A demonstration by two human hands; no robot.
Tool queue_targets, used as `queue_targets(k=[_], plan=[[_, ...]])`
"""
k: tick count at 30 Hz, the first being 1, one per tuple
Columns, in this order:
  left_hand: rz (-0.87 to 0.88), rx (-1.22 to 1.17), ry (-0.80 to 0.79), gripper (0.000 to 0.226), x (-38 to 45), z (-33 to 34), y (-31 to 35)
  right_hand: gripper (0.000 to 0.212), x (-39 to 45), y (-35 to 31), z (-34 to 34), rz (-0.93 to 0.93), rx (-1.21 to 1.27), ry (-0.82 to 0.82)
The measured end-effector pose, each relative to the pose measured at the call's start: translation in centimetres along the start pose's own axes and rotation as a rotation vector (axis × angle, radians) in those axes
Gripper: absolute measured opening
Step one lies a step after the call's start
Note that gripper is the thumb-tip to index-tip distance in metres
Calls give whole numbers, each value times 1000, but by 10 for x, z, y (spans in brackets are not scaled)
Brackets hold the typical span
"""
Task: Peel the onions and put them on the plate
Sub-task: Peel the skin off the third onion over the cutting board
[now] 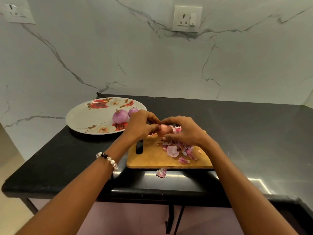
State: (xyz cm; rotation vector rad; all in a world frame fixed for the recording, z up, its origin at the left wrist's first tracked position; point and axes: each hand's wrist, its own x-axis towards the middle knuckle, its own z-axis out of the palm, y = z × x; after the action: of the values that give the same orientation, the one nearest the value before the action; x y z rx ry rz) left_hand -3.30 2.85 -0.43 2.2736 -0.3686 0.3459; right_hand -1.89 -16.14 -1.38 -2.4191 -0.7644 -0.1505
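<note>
Black countertop [67, 158] under a marble wall carries a floral plate [81, 119] holding two peeled onions [120, 116] and a wooden cutting board [152, 158] strewn with skins [176, 150]. Above the board, left hand [141, 124] and right hand [184, 129] both pinch a half-peeled onion [165, 129], its long axis roughly level (tip toward the left hand). Likely risk: slick skin tearing short, or the bulb slipping free.
</note>
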Motion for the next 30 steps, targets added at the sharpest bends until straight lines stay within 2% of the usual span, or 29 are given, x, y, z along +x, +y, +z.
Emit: queue_targets(k=[4, 8, 12, 15, 19, 25, 27, 30], plan=[[17, -96, -49, 14, 13, 1, -5, 46, 1, 10, 7, -3, 62, 83], [107, -187, 25, 13, 16, 6, -12, 43, -1, 18, 6, -39, 195, 169], [238, -219, 91, 23, 14, 10, -16, 35, -2, 24, 1, -31, 374, 298], [366, -179, 110, 31, 9, 17, -16, 32, -1, 25, 4, 1, 361, 377], [499, -51, 154, 44, 11, 24, -17, 40, -4, 21, 10, -6, 291, 428], [544, -50, 100, 63, 6, 27, -19, 48, -4, 16, 14, -35, 281, 441], [554, -47, 117, 63, 5, 29, -17, 44, -5, 16, 14, -36, 300, 451], [563, -24, 141, 58, 4, 32, -17, 53, -5, 16, 14, -45, 324, 455]])
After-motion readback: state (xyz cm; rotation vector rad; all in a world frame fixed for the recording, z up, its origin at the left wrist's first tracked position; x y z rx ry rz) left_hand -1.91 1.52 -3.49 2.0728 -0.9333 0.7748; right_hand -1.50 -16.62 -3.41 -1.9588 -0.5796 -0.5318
